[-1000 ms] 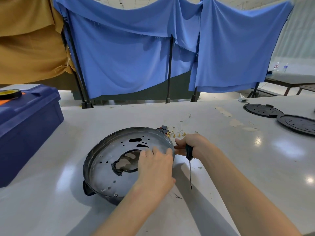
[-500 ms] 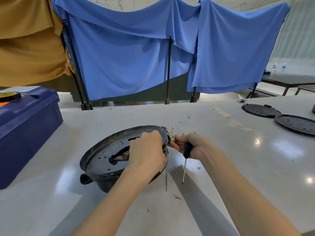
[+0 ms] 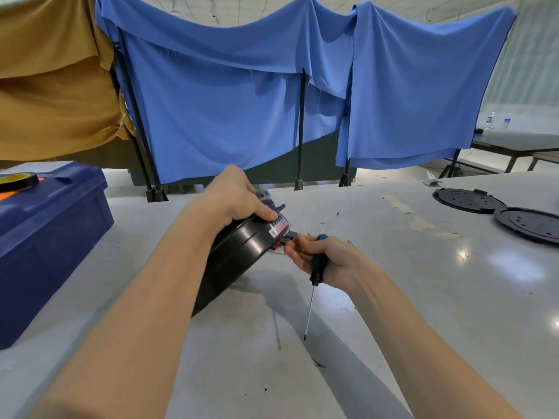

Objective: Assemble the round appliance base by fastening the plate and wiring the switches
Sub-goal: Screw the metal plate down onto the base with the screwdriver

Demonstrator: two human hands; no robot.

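Head view: the round appliance base [image 3: 242, 252] stands tilted on its edge near the middle of the bench [image 3: 393, 297], black outer wall toward the camera, and the left hand [image 3: 233, 198] grips its upper rim with the fingers curled over. The right hand [image 3: 326, 258] holds a screwdriver [image 3: 317, 267] in its curled lower fingers, shaft pointing down at the bench, while thumb and forefinger pinch a small black part [image 3: 290, 235] on the base's wall just below a red-and-white label [image 3: 279, 226]. A blue toolbox [image 3: 45, 237] sits at the left edge, and two black discs [image 3: 467, 201] lie toward the far right corner.
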